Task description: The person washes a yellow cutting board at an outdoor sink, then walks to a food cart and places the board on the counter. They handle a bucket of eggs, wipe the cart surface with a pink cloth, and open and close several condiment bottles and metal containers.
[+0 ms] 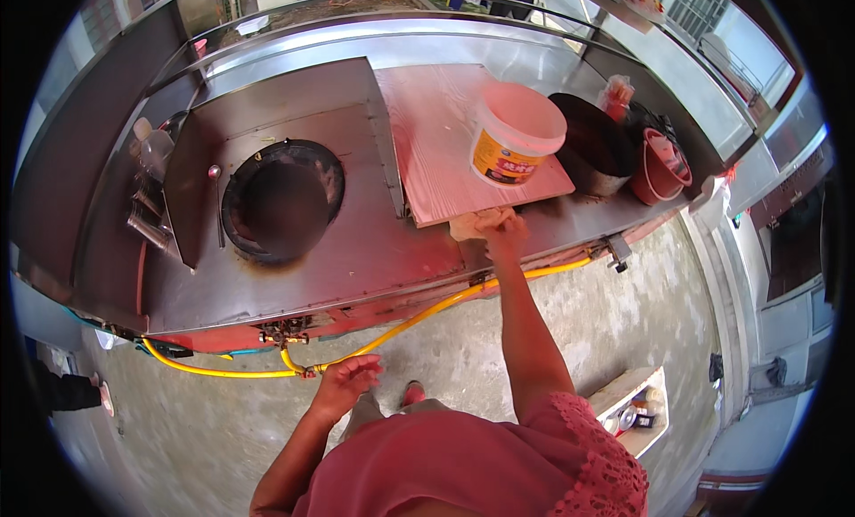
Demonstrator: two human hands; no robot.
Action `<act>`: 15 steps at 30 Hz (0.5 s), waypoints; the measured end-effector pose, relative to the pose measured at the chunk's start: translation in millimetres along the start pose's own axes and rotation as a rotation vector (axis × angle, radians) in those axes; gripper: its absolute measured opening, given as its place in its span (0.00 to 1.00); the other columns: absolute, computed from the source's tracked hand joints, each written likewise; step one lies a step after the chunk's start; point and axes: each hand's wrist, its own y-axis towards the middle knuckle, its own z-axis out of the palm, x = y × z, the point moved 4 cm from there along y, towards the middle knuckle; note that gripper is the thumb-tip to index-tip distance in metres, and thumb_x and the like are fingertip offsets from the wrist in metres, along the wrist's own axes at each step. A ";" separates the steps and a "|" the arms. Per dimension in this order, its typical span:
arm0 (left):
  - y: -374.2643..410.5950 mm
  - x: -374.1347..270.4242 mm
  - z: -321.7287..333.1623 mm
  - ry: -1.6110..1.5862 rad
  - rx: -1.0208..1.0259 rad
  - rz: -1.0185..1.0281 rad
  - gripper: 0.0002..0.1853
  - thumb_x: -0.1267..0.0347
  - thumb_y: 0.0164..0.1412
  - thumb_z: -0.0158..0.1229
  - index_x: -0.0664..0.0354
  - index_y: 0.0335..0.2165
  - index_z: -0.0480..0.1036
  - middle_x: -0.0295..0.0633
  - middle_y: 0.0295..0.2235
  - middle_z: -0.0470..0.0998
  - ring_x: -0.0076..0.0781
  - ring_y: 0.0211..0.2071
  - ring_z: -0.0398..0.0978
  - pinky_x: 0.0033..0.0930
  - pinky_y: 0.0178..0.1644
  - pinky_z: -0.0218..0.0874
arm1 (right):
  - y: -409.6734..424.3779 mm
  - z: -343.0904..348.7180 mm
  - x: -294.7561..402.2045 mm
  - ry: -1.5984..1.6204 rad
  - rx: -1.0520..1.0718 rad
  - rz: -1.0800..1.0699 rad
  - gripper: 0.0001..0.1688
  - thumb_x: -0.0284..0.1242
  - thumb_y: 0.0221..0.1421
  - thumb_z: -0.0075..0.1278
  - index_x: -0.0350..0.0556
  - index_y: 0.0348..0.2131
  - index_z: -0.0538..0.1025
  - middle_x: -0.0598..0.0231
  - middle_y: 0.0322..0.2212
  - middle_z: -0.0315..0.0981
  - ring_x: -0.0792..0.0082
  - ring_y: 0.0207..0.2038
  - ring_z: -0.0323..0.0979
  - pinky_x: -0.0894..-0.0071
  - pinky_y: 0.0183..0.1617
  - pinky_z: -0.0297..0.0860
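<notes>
My right hand [505,235] grips a crumpled light-brown cloth [471,224] at the near edge of a wooden board [434,149], over the steel counter [361,263]. On that board stands a white plastic bucket [479,153] with a printed label, its upper part tinted pink. My left hand [347,383] is held in the air in front of the counter, fingers apart and somewhat bent, with nothing in it. To the left of the board, a round black burner opening [284,200] is set in the counter. Beside it lies a long-handled metal ladle [217,206].
Right of the bucket stand a large dark pot [598,149] and a red bucket [658,176]. A yellow gas hose [401,326] hangs along the counter's front. A white box [651,423] with containers sits on the floor at right. Another person's leg [73,392] shows far left.
</notes>
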 end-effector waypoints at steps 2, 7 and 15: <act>-0.8 3.9 -5.7 -0.031 -0.016 0.009 0.14 0.76 0.56 0.50 0.63 0.43 0.69 0.37 0.34 0.74 0.22 0.32 0.71 0.23 0.38 0.63 | -3.4 -11.9 11.0 -0.182 -0.040 -0.171 0.13 0.26 0.38 0.53 0.49 0.29 0.68 0.70 0.23 0.67 0.74 0.21 0.65 0.73 0.26 0.66; 4.5 3.1 -6.2 -0.018 -0.041 0.010 0.13 0.79 0.55 0.48 0.68 0.42 0.68 0.43 0.33 0.75 0.25 0.30 0.72 0.25 0.35 0.65 | -18.5 1.6 8.1 -0.547 -0.018 -0.828 0.20 0.30 0.38 0.55 0.44 0.35 0.71 0.54 0.38 0.66 0.58 0.39 0.67 0.62 0.42 0.63; 13.0 0.3 -6.5 0.035 -0.035 -0.015 0.13 0.76 0.56 0.50 0.66 0.42 0.68 0.39 0.33 0.74 0.23 0.32 0.72 0.23 0.36 0.64 | -26.4 20.1 0.4 -0.877 0.083 -0.687 0.37 0.48 0.41 0.49 0.46 0.47 0.66 0.52 0.52 0.54 0.52 0.57 0.47 0.36 0.56 0.41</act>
